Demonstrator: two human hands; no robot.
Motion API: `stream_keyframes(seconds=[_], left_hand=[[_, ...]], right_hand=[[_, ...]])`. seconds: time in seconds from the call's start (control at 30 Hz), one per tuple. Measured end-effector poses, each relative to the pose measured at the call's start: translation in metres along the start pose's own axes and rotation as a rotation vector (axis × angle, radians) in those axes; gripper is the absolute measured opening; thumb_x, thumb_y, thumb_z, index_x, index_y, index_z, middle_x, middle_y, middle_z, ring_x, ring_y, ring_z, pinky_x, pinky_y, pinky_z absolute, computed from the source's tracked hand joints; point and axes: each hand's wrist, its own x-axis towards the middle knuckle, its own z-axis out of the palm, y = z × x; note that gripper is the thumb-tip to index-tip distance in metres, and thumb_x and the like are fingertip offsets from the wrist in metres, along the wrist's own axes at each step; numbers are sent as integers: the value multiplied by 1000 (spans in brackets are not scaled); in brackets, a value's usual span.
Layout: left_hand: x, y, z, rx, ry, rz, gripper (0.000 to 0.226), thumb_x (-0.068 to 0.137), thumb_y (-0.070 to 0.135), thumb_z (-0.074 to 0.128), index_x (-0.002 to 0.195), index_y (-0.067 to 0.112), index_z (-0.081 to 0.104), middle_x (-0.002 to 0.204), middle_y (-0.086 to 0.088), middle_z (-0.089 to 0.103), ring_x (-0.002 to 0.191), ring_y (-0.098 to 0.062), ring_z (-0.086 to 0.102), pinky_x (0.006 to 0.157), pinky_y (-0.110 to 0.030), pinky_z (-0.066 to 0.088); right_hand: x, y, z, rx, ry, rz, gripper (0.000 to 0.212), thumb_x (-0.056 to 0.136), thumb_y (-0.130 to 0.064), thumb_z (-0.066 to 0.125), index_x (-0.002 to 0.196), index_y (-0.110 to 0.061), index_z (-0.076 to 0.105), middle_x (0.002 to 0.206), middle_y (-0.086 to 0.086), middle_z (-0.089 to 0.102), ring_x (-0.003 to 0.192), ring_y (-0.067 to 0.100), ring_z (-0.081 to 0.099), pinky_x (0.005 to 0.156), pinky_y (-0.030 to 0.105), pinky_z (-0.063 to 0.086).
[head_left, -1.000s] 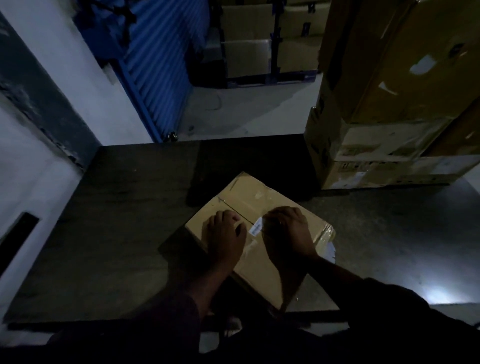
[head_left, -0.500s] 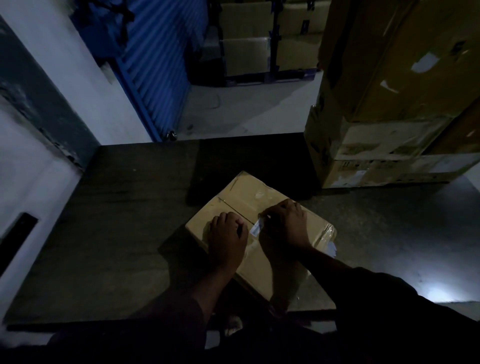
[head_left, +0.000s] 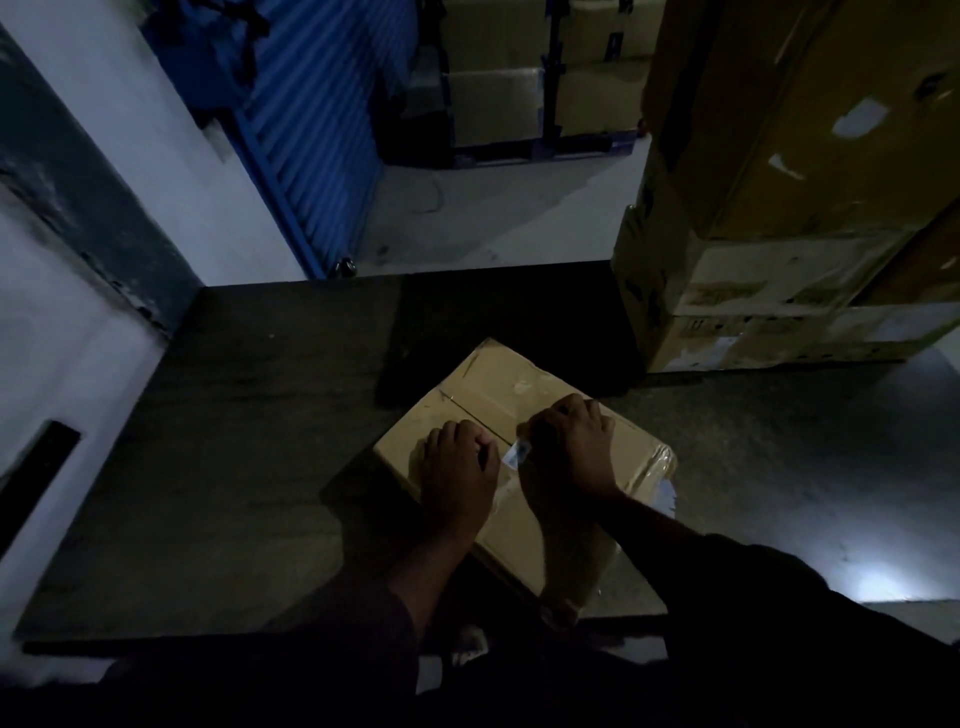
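A flat brown cardboard box (head_left: 498, 382) lies on a dark table (head_left: 249, 467), turned at an angle. My left hand (head_left: 456, 470) rests on the box's near left part and presses it down. My right hand (head_left: 569, 449) sits over the middle seam, fingers curled, pinching a small pale strip of tape or label (head_left: 516, 455) that stands up off the box top. The dim light hides the fingertips. Clear tape shines at the box's right corner (head_left: 655, 467).
A tall stack of large cardboard cartons (head_left: 779, 218) stands at the table's right rear. A blue roller shutter (head_left: 311, 130) and white wall are at the left, with more boxes on a rack (head_left: 524, 88) across the floor. The table's near edge is by my body.
My right hand has shifted a little away from me along the seam and its fingers have closed on the pale strip, lifting it. My left hand has stayed in place.
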Motion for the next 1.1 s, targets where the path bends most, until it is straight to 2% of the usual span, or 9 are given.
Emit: stream_keyframes(seconds=[0.13, 0.2, 0.3, 0.4, 0.57, 0.7, 0.9, 1.03, 1.1], left_hand=[[-1, -2, 1, 39, 7, 22, 12, 89, 30, 61, 83, 22, 55, 84, 4, 56, 81, -19, 51, 75, -35, 39], [-1, -2, 2, 35, 14, 20, 12, 89, 30, 61, 82, 22, 54, 83, 5, 55, 80, -18, 51, 74, -34, 38], [-1, -4, 3, 25, 11, 25, 12, 89, 30, 61, 83, 23, 54, 83, 6, 54, 80, -17, 50, 74, -34, 39], [1, -4, 4, 10, 4, 26, 12, 89, 30, 62, 82, 25, 53, 82, 7, 53, 79, -17, 49, 74, -36, 42], [0, -4, 3, 12, 13, 24, 12, 89, 31, 60, 82, 23, 54, 83, 4, 55, 80, -19, 51, 74, -39, 44], [0, -4, 4, 22, -1, 21, 13, 89, 32, 58, 81, 23, 53, 82, 4, 54, 79, -20, 51, 74, -39, 44], [0, -2, 3, 25, 4, 17, 12, 89, 29, 61, 81, 22, 54, 82, 3, 54, 78, -20, 51, 73, -38, 45], [0, -2, 2, 72, 22, 22, 13, 90, 29, 62, 81, 23, 55, 81, 4, 55, 78, -20, 52, 72, -37, 44], [0, -1, 2, 79, 21, 26, 13, 91, 30, 61, 82, 22, 57, 81, 4, 56, 78, -19, 52, 73, -37, 43]], right_hand=[[-1, 12, 0, 130, -21, 21, 37, 74, -41, 70, 102, -18, 68, 109, 8, 57, 105, 34, 50, 84, 40, 34], [-4, 15, -1, 166, 7, 12, 38, 73, -48, 65, 101, -23, 69, 104, 5, 59, 100, 32, 53, 82, 40, 38], [-5, 10, -3, 103, 13, -8, 29, 78, -43, 70, 106, -36, 71, 108, 1, 57, 102, 27, 49, 84, 37, 35], [-3, 5, 0, 60, 12, 12, 26, 78, -42, 73, 103, -37, 72, 108, 1, 55, 103, 28, 46, 85, 37, 33], [0, 0, 3, 35, 10, 46, 30, 75, -36, 75, 104, -30, 71, 111, 5, 54, 106, 31, 45, 88, 42, 33], [-1, 0, 8, -17, 15, 45, 35, 74, -43, 74, 106, -28, 69, 111, 4, 52, 107, 30, 43, 87, 40, 31], [0, 7, 8, 5, -21, 16, 39, 73, -38, 74, 106, -18, 67, 113, 10, 54, 108, 35, 46, 85, 41, 30], [-3, 4, 5, 73, 3, 0, 30, 71, -43, 68, 99, -33, 67, 106, -3, 58, 103, 25, 50, 82, 36, 34], [-4, 4, 2, 95, 7, -8, 34, 75, -40, 70, 109, -39, 64, 108, -7, 58, 104, 22, 49, 81, 33, 33]])
